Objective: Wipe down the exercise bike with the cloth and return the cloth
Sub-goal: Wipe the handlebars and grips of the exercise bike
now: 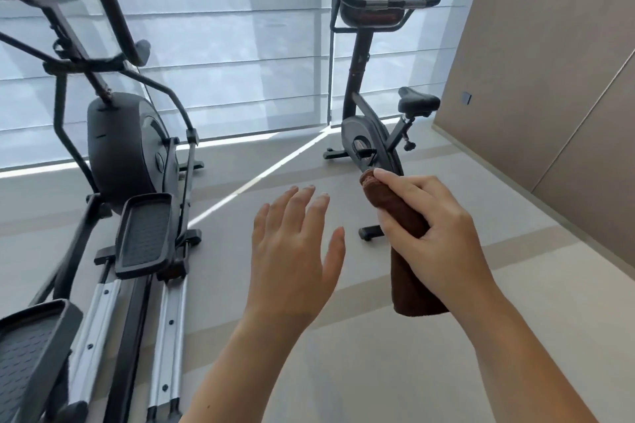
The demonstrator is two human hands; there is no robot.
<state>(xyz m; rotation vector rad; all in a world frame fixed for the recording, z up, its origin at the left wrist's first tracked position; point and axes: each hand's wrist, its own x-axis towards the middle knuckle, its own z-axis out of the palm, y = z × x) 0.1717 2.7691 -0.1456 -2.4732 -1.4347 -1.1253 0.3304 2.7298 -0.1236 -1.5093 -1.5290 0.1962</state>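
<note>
Pale floor point(378, 371), bright blinds point(240, 45), beige wall point(549, 62)

An elliptical trainer point(130, 154) stands at the left on the pale grey floor point(343, 371). Its dark pedals point(144, 233) (the nearer one is cut by the edge) sit over silver rails point(168, 336). Behind it, white pleated blinds point(240, 45) cover the window. The beige panelled wall point(549, 62) at the right carries a small grey plate point(466, 98). A thin line of sunlight point(268, 173) crosses the floor.

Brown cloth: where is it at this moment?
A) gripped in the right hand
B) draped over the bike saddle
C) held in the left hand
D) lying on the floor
A: the right hand curls round the rolled brown cloth, while the left hand is open and empty.
</note>
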